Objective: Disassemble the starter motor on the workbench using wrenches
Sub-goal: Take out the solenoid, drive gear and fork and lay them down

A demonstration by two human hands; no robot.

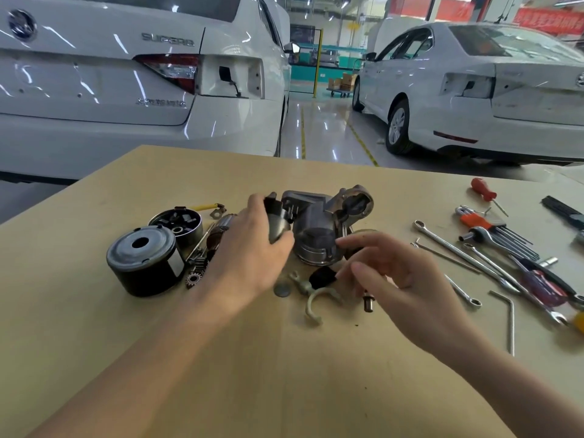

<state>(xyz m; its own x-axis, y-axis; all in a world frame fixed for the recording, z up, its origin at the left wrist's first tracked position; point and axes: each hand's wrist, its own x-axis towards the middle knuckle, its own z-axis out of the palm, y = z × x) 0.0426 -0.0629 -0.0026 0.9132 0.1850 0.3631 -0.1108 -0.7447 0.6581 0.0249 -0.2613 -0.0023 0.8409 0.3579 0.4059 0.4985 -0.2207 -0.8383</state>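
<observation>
- On the bench (316,374), mid-way across, stands the starter housing (319,222), a grey metal casting with a round cap at its near end.
- Left hand (249,248) curls round a grey cylinder (278,227) at the housing's left side, thumb on the near face, fingers over the top.
- Right hand (401,279) hovers just right of the cap; its fingers are loosely bent and hold nothing, the forefinger tip close to the cap or touching it, I cannot tell which.
- Near the hands lie a pale fork lever (311,298), a grey disc (282,289) and a small pin (367,302).
- Left of the housing sit a black motor can (143,260), a brush holder (177,224) behind it and small gears (197,270).
- Wrenches (458,251), hex keys (502,235) and a red screwdriver (485,191) lie spread at right.
- Two white cars (142,90) stand beyond the bench.
</observation>
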